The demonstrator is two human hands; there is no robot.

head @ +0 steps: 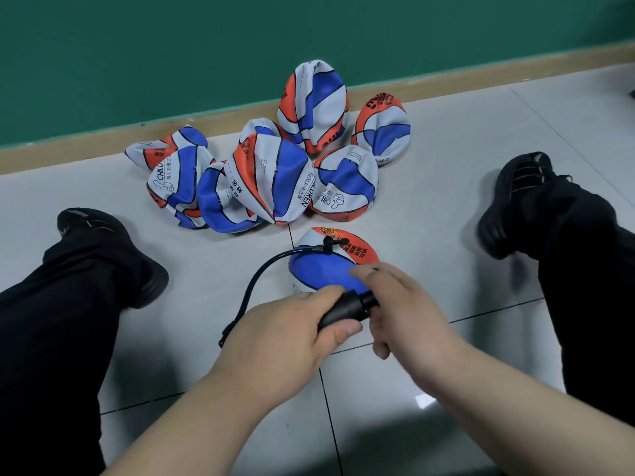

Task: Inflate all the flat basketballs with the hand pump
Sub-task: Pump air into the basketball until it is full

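Observation:
A black hand pump [345, 309] lies across the lower middle of the view. My left hand [285, 333] grips its barrel. My right hand [400, 309] holds the handle end, fingers curled around it. A black hose [261, 273] curves from the pump's left end up to the valve on a blue, white and orange basketball [326, 266] lying on the floor just beyond my hands. Behind it, several flat, crumpled basketballs [271, 176] of the same colours lie in a pile near the wall.
I sit on a grey tiled floor [429, 207] with my legs spread; the left black shoe [113, 249] and right black shoe [515, 201] flank the balls. A wooden skirting board [481, 68] and green wall close off the back.

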